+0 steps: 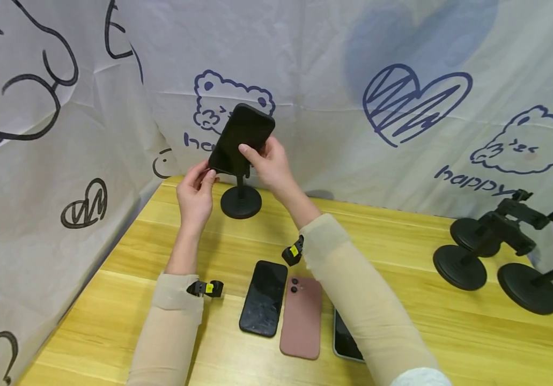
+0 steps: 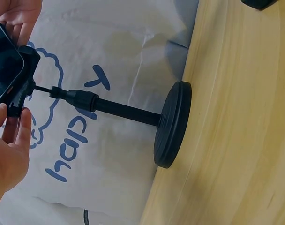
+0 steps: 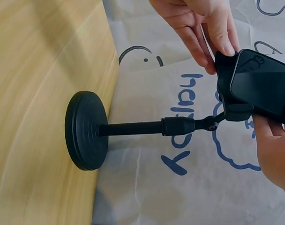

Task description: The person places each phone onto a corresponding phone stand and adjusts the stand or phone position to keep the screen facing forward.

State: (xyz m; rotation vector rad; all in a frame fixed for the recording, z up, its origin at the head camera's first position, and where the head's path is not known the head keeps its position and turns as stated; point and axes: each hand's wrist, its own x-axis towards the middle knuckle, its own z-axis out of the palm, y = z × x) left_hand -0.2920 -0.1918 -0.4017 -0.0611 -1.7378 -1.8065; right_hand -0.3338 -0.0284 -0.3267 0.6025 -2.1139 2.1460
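A black smartphone (image 1: 244,131), screen toward me, is tilted in the clamp (image 3: 223,86) of a black desk phone stand (image 1: 241,202). My right hand (image 1: 272,163) grips the phone by its right side, thumb on the screen and fingers behind. At the lower left corner, my left hand (image 1: 195,195) pinches one end of the clamp between thumb and fingers. The left wrist view shows the stand's upright pole (image 2: 126,111) and round base (image 2: 173,125), with the clamp along the phone's lower edge.
Nearer me on the wooden table (image 1: 112,321) lie a black phone (image 1: 264,298), a pink phone (image 1: 301,319) and another dark phone (image 1: 346,338), partly under my right sleeve. Several black phone stands (image 1: 459,267) stand at the right. A white printed cloth (image 1: 315,134) hangs behind.
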